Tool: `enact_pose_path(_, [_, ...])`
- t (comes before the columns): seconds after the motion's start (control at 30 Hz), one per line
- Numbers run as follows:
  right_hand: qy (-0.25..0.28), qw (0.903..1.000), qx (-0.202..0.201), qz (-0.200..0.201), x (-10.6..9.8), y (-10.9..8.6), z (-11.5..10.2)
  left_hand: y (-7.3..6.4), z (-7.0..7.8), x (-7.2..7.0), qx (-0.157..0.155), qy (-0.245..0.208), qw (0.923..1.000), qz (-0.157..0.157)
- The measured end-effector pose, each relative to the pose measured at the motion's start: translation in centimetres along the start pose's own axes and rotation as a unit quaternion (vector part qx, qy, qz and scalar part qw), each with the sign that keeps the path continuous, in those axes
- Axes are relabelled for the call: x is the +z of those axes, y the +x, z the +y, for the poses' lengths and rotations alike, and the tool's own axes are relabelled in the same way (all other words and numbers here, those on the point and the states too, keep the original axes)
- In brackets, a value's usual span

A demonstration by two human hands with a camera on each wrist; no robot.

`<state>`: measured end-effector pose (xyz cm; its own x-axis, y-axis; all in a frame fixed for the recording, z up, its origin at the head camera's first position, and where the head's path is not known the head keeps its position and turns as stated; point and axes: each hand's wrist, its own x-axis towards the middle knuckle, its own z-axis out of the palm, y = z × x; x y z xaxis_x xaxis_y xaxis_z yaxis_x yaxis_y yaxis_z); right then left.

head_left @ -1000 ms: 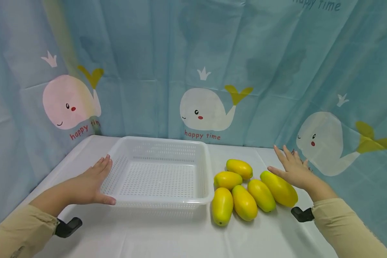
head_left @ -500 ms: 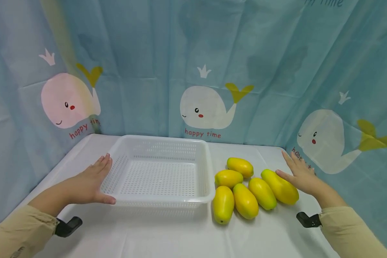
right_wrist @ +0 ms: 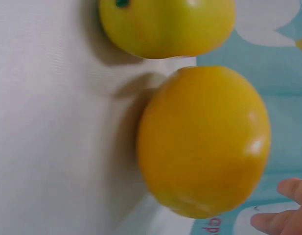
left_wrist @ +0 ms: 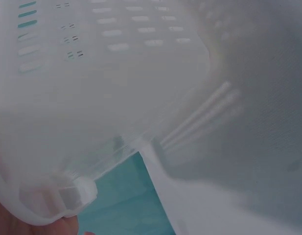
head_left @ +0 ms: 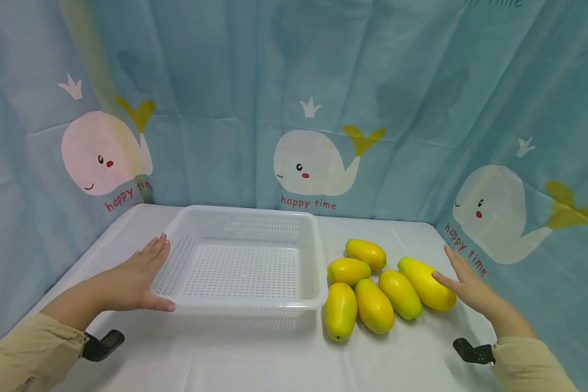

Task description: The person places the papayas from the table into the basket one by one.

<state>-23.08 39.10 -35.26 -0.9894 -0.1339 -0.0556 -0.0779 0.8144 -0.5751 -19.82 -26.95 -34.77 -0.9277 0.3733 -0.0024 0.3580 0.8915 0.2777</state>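
Note:
A white plastic basket (head_left: 240,272) with a perforated floor and walls sits on the table, with nothing in it. My left hand (head_left: 129,280) lies along its left side, fingers straight and thumb spread near the front corner. In the left wrist view, fingertips (left_wrist: 55,227) show at the basket's rim. My right hand (head_left: 475,291) is beside the rightmost and largest yellow mango (head_left: 426,286), thumb overlapping its edge in the head view. Its fingers are extended and hold nothing. The right wrist view shows that mango close up, with fingertips (right_wrist: 270,223) to its lower right.
Several more yellow-green mangoes lie grouped between the basket and my right hand, among them one at the back (head_left: 366,253) and one at the front left (head_left: 340,313). A white cloth (head_left: 255,354) covers the table. A blue whale-print curtain (head_left: 210,109) hangs behind and at both sides.
My right hand has moved right and down, from over the back of the largest mango to its right side. My left hand, the basket and the mangoes stay put.

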Motion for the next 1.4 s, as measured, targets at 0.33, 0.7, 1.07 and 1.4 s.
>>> enact_pose_path(0.33, [0.061, 0.9959, 0.065, -0.013, 1.9, -0.3, 2.1, -0.1, 0.1, 0.1, 0.003, -0.001, 1.0, 0.006])
enact_pose_path(0.7, [0.068, 0.993, 0.096, 0.002, 3.5, -0.4, 3.4, -0.3, 0.2, 0.2, -0.02, -0.026, 0.9995, 0.007])
enact_pose_path(1.07, [0.065, 0.992, 0.108, 0.005, 3.9, -0.1, 3.5, 0.1, 0.5, 0.0, -0.027, -0.012, 0.9996, -0.002])
enact_pose_path(1.4, [0.069, 0.9886, 0.132, 0.018, 3.6, 0.2, 3.7, -0.3, 0.8, -0.3, -0.029, -0.002, 0.9995, -0.01])
